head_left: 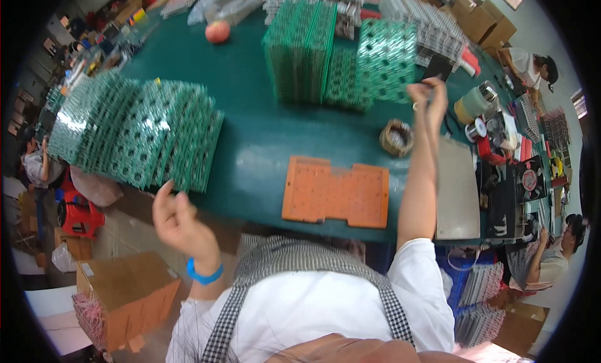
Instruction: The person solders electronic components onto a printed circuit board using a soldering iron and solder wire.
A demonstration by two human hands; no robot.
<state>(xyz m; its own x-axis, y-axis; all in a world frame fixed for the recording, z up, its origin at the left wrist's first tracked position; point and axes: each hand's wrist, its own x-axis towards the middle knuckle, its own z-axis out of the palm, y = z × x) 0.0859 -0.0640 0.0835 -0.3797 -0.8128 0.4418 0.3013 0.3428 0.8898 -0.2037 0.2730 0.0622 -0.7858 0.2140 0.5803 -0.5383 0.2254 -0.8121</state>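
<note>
My left hand point(183, 225), wearing a blue wristband, is just off the near edge of a long row of green perforated circuit boards point(147, 131). Its half-bent fingers are apart and hold nothing. My right hand point(432, 103) reaches far forward, its fingers closed at the right edge of a green perforated board point(387, 59). A dark flat piece point(437, 67) shows right at the fingertips; which of the two I grip cannot be made out. More upright green boards point(300, 50) stand to the left of that board. Between my arms lies an orange fixture plate point(336, 197) with small holes.
A tape roll point(396, 138) sits beside my right forearm. Farther right are a grey flat panel point(457, 194), a bottle point(476, 103) and a wire spool point(476, 130). An apple point(217, 31) lies at the back; a cardboard box point(128, 294) stands on the floor. Other people sit at both sides.
</note>
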